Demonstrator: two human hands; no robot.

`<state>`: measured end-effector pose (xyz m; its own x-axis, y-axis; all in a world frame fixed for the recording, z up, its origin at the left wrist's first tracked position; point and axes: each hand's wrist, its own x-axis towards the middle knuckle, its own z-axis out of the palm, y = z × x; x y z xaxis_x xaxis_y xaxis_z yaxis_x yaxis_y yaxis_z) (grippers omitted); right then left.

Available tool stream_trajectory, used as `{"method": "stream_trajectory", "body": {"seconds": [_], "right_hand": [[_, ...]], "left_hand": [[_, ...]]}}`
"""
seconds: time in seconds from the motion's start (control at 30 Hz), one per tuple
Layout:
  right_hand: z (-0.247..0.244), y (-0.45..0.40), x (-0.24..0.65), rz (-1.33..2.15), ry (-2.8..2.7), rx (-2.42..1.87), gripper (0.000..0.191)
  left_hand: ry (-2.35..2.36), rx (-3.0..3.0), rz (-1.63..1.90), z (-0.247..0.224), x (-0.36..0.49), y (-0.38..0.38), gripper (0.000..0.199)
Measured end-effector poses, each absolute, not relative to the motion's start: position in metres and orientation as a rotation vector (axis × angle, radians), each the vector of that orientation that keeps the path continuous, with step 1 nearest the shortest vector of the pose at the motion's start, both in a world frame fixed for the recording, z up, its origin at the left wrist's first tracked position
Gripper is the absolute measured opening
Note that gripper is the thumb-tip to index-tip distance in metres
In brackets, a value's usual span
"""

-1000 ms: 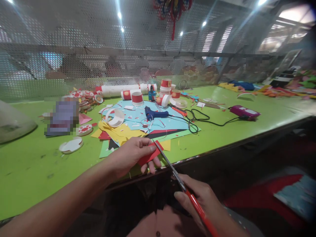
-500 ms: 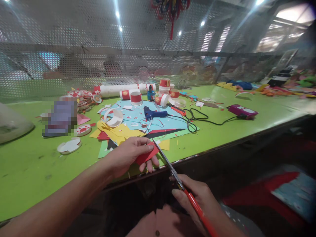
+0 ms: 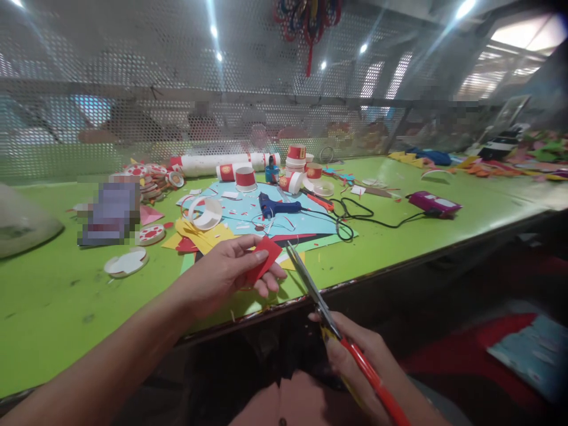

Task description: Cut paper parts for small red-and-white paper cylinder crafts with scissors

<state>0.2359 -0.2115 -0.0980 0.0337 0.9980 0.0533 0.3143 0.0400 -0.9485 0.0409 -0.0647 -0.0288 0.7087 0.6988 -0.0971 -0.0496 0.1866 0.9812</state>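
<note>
Head view: gripping scissors [image 3: 327,315] in right hand [image 3: 371,346], now clear of red paper [image 3: 268,257] pinched in left hand [image 3: 228,265], likely between cuts.

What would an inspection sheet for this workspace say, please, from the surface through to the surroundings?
Surface: green table, scattered with paper scraps.
Job's things: red paper; red-handled scissors, blades beside the paper, not touching it.
Clutter: red-and-white cups, yellow paper, blue glue gun on a light blue sheet.
Hands: left hand holds the red paper; right hand grips the scissors.
Cables: black cable loops between glue gun and purple box.
Surroundings: perforated screen behind; red tassel hanging above.
</note>
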Motion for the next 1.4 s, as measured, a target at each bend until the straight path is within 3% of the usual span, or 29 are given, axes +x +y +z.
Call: {"method": "stream_trajectory", "body": {"seconds": [0.33,1.4], "right_hand": [[-0.086,-0.207,0.236,0.853,-1.746,-1.417,0.019],[-0.094,-0.207,0.237,0.771,-1.796,-1.479,0.014]], "left_hand": [[0.591,1.277,0.437,-0.029,0.042,-0.069,0.011],[0.670,1.285,0.365,-0.029,0.044,-0.069,0.019]]}}
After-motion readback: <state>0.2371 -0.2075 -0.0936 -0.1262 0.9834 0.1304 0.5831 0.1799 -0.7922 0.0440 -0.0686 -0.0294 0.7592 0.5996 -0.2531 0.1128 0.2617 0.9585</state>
